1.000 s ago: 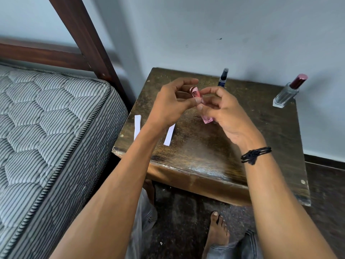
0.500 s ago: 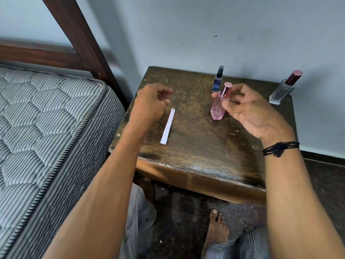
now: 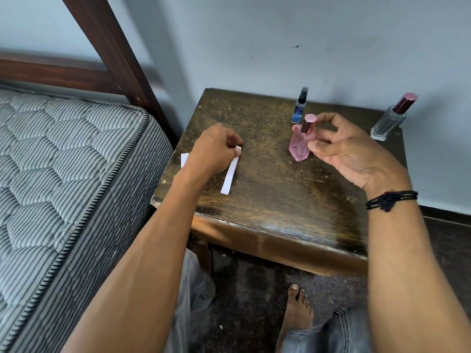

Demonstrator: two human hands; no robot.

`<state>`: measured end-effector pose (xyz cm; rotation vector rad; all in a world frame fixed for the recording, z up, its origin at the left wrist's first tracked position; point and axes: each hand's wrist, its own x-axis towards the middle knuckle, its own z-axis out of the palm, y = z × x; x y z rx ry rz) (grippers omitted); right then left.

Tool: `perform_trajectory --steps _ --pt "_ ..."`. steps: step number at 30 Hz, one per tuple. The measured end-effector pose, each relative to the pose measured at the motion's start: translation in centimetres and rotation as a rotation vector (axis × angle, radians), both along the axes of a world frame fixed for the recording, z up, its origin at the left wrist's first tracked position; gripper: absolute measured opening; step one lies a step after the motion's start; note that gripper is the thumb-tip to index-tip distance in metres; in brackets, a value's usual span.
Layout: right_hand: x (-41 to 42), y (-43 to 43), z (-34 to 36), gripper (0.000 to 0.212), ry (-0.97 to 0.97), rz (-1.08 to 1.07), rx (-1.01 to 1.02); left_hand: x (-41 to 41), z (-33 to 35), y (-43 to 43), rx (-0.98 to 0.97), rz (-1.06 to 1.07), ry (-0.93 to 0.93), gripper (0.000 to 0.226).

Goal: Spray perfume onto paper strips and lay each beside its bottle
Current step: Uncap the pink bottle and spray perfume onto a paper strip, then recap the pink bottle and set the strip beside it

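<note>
1. Just left of the left hand (image 3: 215, 154), half hidden behind it: outer strip (image 3: 184, 159), flat on the desk (image 3: 267, 200).
2. Left hand: fingers curled, pinching the far end of the strip (image 3: 229, 177). Long axis running away from the body, leaning slightly right at the far end; near end lying toward the desk's front edge.
3. Right of that hand, across bare wood: pink bottle (image 3: 299, 146), upright and capped, gripped by the right hand (image 3: 356, 159). Thumb on the glass, forefinger arched over to the cap, other fingers loosely curled. Base touching the desk or not: cannot tell.
4. Judged for the coming move: strip left of the bottle, left hand nearer the strip, right hand nearer the bottle. Cap likely to come off first, then the strip's far end carried rightward to the nozzle.
5. Just beyond the right hand's fingertips: blue bottle (image 3: 300, 108). Well right of that hand: clear bottle (image 3: 388, 122), red-capped.
6. Counted: two strips, three bottles, two hands.
</note>
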<state>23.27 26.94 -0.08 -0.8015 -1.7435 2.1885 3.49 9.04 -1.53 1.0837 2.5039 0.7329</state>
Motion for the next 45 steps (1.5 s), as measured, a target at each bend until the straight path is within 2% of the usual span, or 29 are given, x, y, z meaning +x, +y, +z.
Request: perform_trajectory --steps 7,12,17,22,26,29,31,33,36,39,42,45 --pt "0.3 0.4 -0.1 0.064 -0.080 0.026 0.101 0.1 -0.4 0.2 0.012 0.010 0.023 0.011" --pt "0.7 0.4 0.6 0.064 -0.165 0.010 0.198 0.2 -0.2 0.1 0.027 0.046 0.011 0.007" --pt "1.1 0.4 1.4 0.069 -0.195 -0.014 0.313 0.1 0.2 -0.1 0.082 0.139 -0.080 0.007" --pt "1.4 -0.2 3.2 0.077 -0.110 -0.056 0.460 -0.8 0.7 -0.5 0.183 0.228 -0.243 0.010" --pt "1.3 -1.3 4.4 0.058 0.073 -0.163 0.652 -1.0 1.3 -0.8 0.263 0.254 -0.326 0.008" --pt "0.1 -2.6 5.2 0.035 0.275 -0.348 0.836 -1.1 1.6 -1.0 0.352 0.277 -0.401 0.011" --pt "-0.9 -3.7 5.1 0.018 0.399 -0.404 0.881 -1.2 1.9 -1.0 0.383 0.281 -0.415 0.009" --pt "-2.0 -5.1 4.6 0.011 0.454 -0.367 0.855 -1.3 2.0 -1.0 0.409 0.285 -0.432 0.010" --pt "-3.4 -7.2 3.4 0.005 0.365 -0.256 0.868 -1.7 2.0 -1.2 0.451 0.297 -0.476 0.011" --pt "-4.7 -8.4 1.6 0.006 0.169 -0.098 0.999 -2.2 2.1 -1.5 0.469 0.288 -0.487 0.010" --pt "-5.8 -9.0 0.0 0.017 -0.073 0.023 0.981 -2.4 2.5 -1.9 0.518 0.298 -0.515 0.010" --pt "-6.4 -9.2 -1.0 0.030 -0.225 0.067 0.886 -2.6 3.0 -2.4 0.571 0.324 -0.572 0.009"
